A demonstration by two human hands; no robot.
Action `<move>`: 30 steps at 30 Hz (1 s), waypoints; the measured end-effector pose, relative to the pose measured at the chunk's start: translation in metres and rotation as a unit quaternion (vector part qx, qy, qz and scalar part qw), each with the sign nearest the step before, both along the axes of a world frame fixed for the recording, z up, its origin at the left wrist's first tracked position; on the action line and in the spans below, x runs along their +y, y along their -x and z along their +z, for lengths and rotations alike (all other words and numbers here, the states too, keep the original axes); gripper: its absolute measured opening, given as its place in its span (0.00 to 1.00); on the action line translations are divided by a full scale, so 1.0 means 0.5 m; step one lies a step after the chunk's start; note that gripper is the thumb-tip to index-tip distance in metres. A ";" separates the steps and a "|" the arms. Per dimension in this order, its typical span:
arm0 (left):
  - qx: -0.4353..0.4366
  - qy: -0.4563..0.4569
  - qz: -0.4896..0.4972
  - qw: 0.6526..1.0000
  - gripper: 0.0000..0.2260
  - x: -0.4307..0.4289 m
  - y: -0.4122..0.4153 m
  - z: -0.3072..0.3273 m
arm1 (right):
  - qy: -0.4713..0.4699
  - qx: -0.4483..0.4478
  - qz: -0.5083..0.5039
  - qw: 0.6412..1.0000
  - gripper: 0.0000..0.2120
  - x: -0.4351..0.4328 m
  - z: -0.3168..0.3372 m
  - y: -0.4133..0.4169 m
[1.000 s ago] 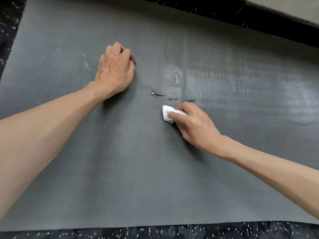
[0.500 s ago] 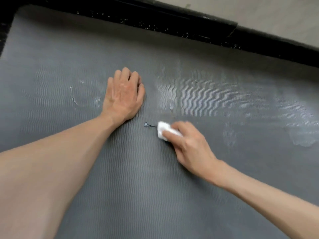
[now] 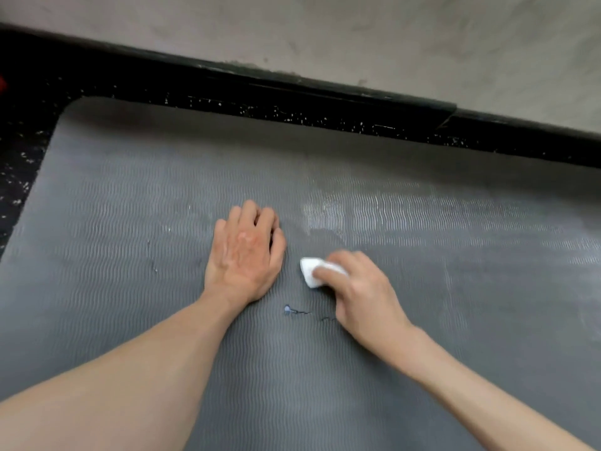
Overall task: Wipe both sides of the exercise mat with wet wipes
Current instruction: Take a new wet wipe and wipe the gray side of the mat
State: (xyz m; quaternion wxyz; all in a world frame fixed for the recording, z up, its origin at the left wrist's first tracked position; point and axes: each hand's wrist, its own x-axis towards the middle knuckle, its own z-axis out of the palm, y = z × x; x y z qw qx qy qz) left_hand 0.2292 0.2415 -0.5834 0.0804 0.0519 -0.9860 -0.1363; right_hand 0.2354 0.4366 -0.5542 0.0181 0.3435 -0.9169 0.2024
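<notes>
A grey exercise mat (image 3: 130, 206) with a fine wavy ribbing lies flat on a black speckled floor (image 3: 19, 164), filling most of the view. Its rounded far-left corner is in sight, and its far edge runs along a black skirting board (image 3: 292, 89) below a pale grey wall (image 3: 325, 34).

The left hand (image 3: 244, 252) rests palm down on the mat near the middle, its grip holding nothing. The fingers point away and look somewhat bent at the knuckles.

Just right of it, and apart from it, the right hand (image 3: 361, 288) has its grip closed on a folded white wet wipe (image 3: 313, 271). The fingers lie over the wad and press it to the mat, with only its left end showing past the fingertips. This hand is a little blurred.

Near of the wipe, between the two wrists, the mat carries a small pale mark (image 3: 287, 309) with thin dark lines trailing to its right — whether a stain or a tear cannot be told. Farther off and to the right, a light streaky sheen (image 3: 357, 206) spreads across the ribbing.
</notes>
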 end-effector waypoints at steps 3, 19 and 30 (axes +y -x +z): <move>-0.001 -0.010 0.002 1.000 0.13 0.000 0.000 -0.002 | -0.019 0.023 -0.035 0.999 0.14 -0.054 -0.005 0.146; -0.007 -0.021 0.003 1.000 0.12 0.001 -0.004 -0.001 | -0.077 0.009 -0.123 0.989 0.20 -0.138 0.007 0.368; -0.011 -0.012 0.003 1.000 0.12 -0.001 0.001 -0.002 | -0.124 0.000 -0.108 0.986 0.21 -0.115 0.031 0.425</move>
